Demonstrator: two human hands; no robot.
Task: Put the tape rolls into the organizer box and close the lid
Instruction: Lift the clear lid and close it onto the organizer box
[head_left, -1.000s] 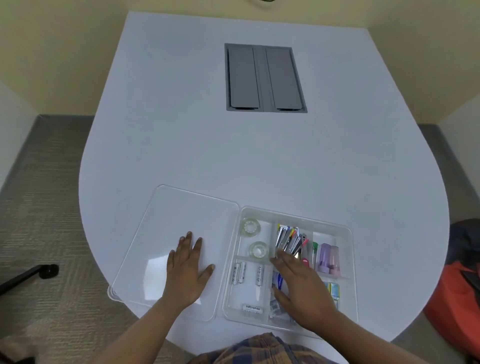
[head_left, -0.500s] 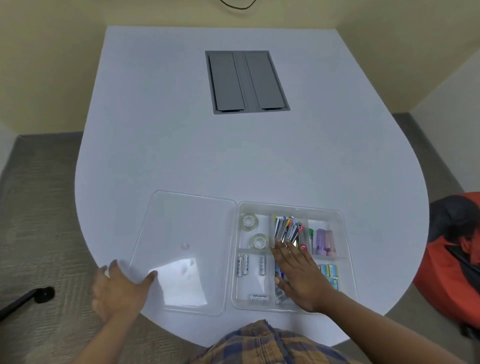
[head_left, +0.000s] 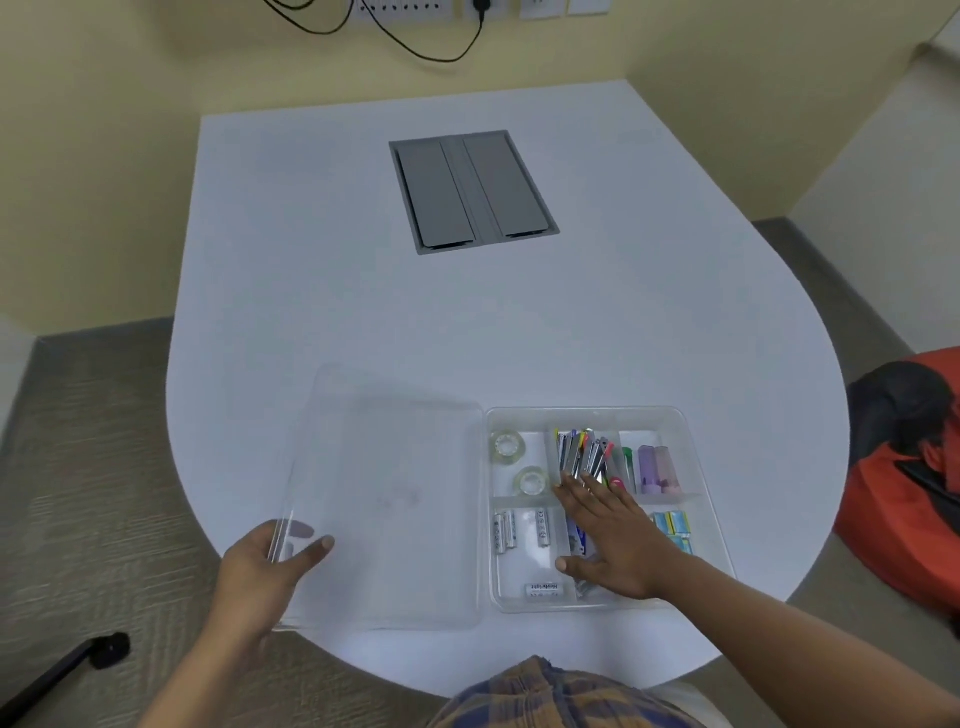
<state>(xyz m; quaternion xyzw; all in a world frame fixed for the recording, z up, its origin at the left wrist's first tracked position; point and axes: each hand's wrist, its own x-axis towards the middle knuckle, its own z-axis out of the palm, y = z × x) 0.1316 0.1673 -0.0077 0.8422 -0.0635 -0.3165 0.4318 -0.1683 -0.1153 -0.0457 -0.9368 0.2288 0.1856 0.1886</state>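
The left hand (head_left: 270, 564) grips the left edge of the clear lid (head_left: 384, 499), thumb on top. The right hand (head_left: 610, 535) lies flat and open across the box (head_left: 691, 467). Two tape rolls (head_left: 508, 448) sit in its far-left compartment.

white table (head_left: 363, 291), grey hatch (head_left: 474, 191), orange bag (head_left: 906, 483)

The left hand (head_left: 270, 569) is curled around an edge of the clear flat plastic lid (head_left: 384, 499), thumb on top and fingers tucked beneath, gripping it; its bare forearm runs down and to the left. The right hand (head_left: 610, 540) lies flat and spread, palm down, fingers pointing away from the body, thumb out toward the left hand. Its bare forearm stretches back to the lower right.
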